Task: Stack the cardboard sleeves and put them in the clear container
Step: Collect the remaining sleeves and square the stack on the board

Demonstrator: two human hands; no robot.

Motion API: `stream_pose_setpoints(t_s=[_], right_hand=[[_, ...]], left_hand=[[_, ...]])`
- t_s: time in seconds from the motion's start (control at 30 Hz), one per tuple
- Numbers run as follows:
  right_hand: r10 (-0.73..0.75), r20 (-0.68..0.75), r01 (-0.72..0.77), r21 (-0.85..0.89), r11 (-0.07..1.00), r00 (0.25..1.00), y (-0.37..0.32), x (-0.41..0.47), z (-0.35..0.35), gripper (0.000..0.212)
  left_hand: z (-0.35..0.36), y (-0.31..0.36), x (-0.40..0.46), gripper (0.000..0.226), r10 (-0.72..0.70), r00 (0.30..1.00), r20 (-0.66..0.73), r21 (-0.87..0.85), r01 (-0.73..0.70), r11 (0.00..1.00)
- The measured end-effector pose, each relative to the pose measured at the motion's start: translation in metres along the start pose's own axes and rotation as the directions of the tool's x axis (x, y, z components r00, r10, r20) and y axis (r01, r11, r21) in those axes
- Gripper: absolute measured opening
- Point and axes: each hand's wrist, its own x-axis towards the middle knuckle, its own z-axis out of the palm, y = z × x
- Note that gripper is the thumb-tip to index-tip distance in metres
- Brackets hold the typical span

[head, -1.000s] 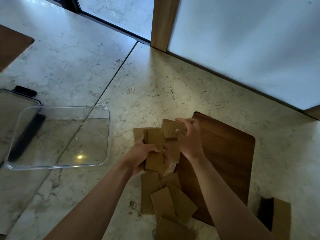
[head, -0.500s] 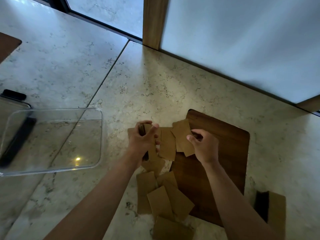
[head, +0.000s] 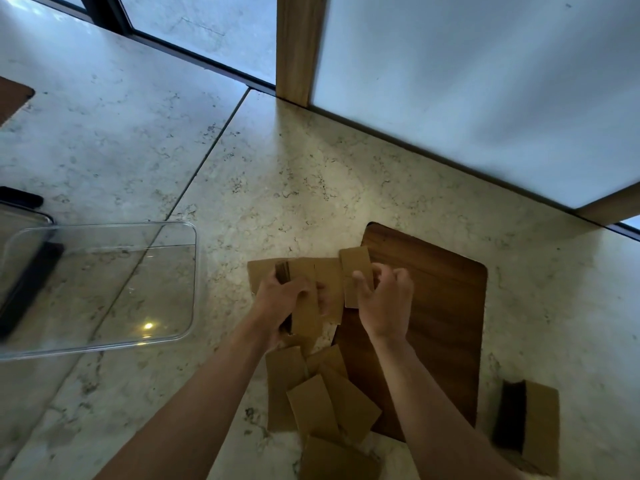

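Observation:
My left hand grips a thick stack of brown cardboard sleeves, held on edge above the stone surface. My right hand pinches a single flat sleeve just right of that stack, at the left edge of a dark wooden board. Several loose sleeves lie scattered below my hands, overlapping each other. The clear container stands to the left with nothing in it.
A small cardboard box sits at the lower right. A dark object lies behind the container at the far left. A wall panel and wooden post border the marble surface at the back.
My right hand has lifted a single sleeve and brought it closer to the stack in my left hand. The view shifted slightly.

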Motion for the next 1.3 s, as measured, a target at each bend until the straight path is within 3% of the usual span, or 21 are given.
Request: stream_pose_setpoints(t_s=[0.07, 0.1, 0.17, 0.23, 0.3, 0.37, 0.47, 0.53, 0.6, 0.67, 0.73, 0.8, 0.87, 0.93, 1.03, 1.1, 1.2, 1.27, 1.3], right_hand=[[0.014, 0.074, -0.005, -0.117, 0.993, 0.997, 0.0, 0.001, 0.003, 0.063], [0.011, 0.097, 0.0, -0.117, 0.993, 0.995, 0.0, 0.001, 0.004, 0.06], [0.083, 0.096, -0.09, 0.07, 0.994, 0.992, 0.004, 0.006, -0.001, 0.049], [0.205, 0.15, -0.237, 0.246, 0.94, 0.967, 0.012, 0.013, -0.006, 0.054], [0.257, 0.256, -0.323, 0.262, 0.909, 0.932, 0.016, 0.017, -0.012, 0.058], [0.25, 0.286, -0.323, 0.246, 0.914, 0.925, 0.021, 0.019, -0.019, 0.04], [0.208, 0.285, -0.311, 0.391, 0.866, 0.936, 0.017, 0.014, -0.036, 0.023], [0.087, 0.452, -0.337, 0.509, 0.792, 0.888, 0.002, 0.004, -0.042, 0.023], [-0.056, 0.581, -0.306, 0.505, 0.807, 0.812, -0.012, -0.009, -0.031, 0.027], [-0.031, 0.515, -0.237, 0.446, 0.863, 0.857, -0.019, -0.015, -0.013, 0.03], [0.091, 0.304, -0.189, 0.311, 0.931, 0.948, -0.02, -0.018, 0.0, 0.037], [0.058, 0.2, -0.085, 0.132, 0.988, 0.978, -0.019, -0.025, 0.012, 0.067], [-0.013, 0.195, 0.009, 0.022, 1.0, 0.981, -0.02, -0.033, 0.023, 0.082], [-0.004, 0.189, -0.009, 0.07, 0.998, 0.982, -0.022, -0.033, 0.027, 0.08], [0.086, 0.206, -0.13, 0.208, 0.969, 0.975, -0.025, -0.023, 0.019, 0.06], [0.15, 0.214, -0.221, 0.357, 0.908, 0.965, -0.026, -0.015, 0.008, 0.043], [0.256, 0.261, -0.365, 0.61, 0.703, 0.931, -0.027, -0.007, -0.011, 0.037], [0.195, 0.376, -0.42, 0.734, 0.533, 0.906, -0.033, -0.008, -0.021, 0.034], [0.118, 0.435, -0.432, 0.75, 0.502, 0.892, -0.04, -0.014, -0.022, 0.029]], left_hand=[[-0.008, 0.001, -0.003, 0.06, 0.075, 0.997, 0.009, -0.095, -0.073, 0.993], [-0.01, 0.002, -0.004, 0.067, 0.117, 0.993, 0.009, -0.116, -0.115, 0.987], [-0.012, 0.005, -0.008, 0.072, 0.167, 0.986, 0.003, -0.14, -0.165, 0.976], [-0.013, 0.007, -0.01, 0.071, 0.175, 0.985, -0.012, -0.139, -0.174, 0.975], [-0.016, 0.008, -0.011, 0.063, 0.166, 0.984, -0.057, -0.106, -0.171, 0.979], [-0.015, 0.008, -0.011, 0.055, 0.154, 0.982, -0.106, -0.051, -0.16, 0.986], [-0.013, 0.01, -0.013, 0.067, 0.146, 0.986, -0.082, 0.042, -0.143, 0.989], [-0.012, 0.011, -0.013, 0.071, 0.122, 0.993, 0.0, 0.121, -0.121, 0.985], [-0.01, 0.01, -0.014, 0.058, 0.076, 0.996, 0.045, 0.215, -0.084, 0.973], [-0.011, 0.01, -0.015, 0.048, 0.045, 0.999, -0.01, 0.219, -0.041, 0.975], [-0.017, 0.012, -0.019, 0.042, 0.04, 0.995, -0.091, 0.142, -0.026, 0.99], [-0.025, 0.015, -0.021, 0.035, 0.061, 0.986, -0.158, 0.106, -0.045, 0.993], [-0.031, 0.013, -0.024, 0.027, 0.074, 0.977, -0.202, 0.122, -0.05, 0.991], [-0.033, 0.011, -0.027, 0.023, 0.073, 0.975, -0.21, 0.127, -0.046, 0.991], [-0.035, 0.01, -0.03, 0.019, 0.043, 0.976, -0.212, 0.104, -0.021, 0.994], [-0.036, 0.009, -0.031, 0.017, 0.043, 0.975, -0.218, 0.09, -0.024, 0.996], [-0.037, 0.01, -0.032, 0.017, 0.075, 0.973, -0.216, 0.07, -0.061, 0.996], [-0.037, 0.011, -0.032, 0.017, 0.08, 0.978, -0.192, 0.071, -0.067, 0.995], [-0.037, 0.012, -0.033, 0.019, 0.074, 0.984, -0.165, 0.064, -0.065, 0.996]])
